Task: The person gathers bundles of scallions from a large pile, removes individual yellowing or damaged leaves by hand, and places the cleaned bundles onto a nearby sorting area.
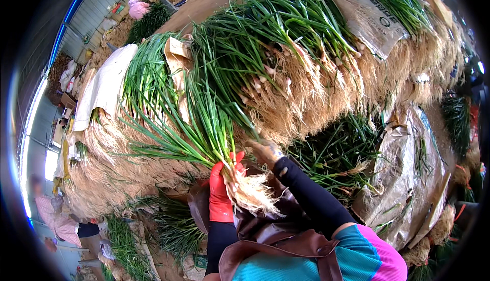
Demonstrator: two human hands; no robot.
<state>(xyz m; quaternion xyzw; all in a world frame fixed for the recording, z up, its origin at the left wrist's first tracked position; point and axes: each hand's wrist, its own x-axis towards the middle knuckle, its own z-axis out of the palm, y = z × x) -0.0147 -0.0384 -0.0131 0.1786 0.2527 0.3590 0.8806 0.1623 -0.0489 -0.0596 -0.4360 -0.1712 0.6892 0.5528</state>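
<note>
A bunch of green garlic [212, 133], with long flat leaves, pale stems and stringy tan roots, is held upright but leaning in front of my chest. My left hand [223, 186], in a red rubber glove, is closed around its lower stems, and the roots spread to the right of the glove. Just right of the bunch is my right hand [266, 152], in a pale, soiled covering, reaching from a black sleeve. Its fingers are blurred, and a leaf or stem runs close to them. Whether they grip it cannot be made out.
A long heap of green garlic [301, 77], roots toward me, crosses the view ahead. Cloth sacks [104, 84] and a printed sack [367, 18] partly cover it. Dark leaves [337, 153] and plastic sheeting [403, 174] lie at right. Another person [61, 217] is at far left.
</note>
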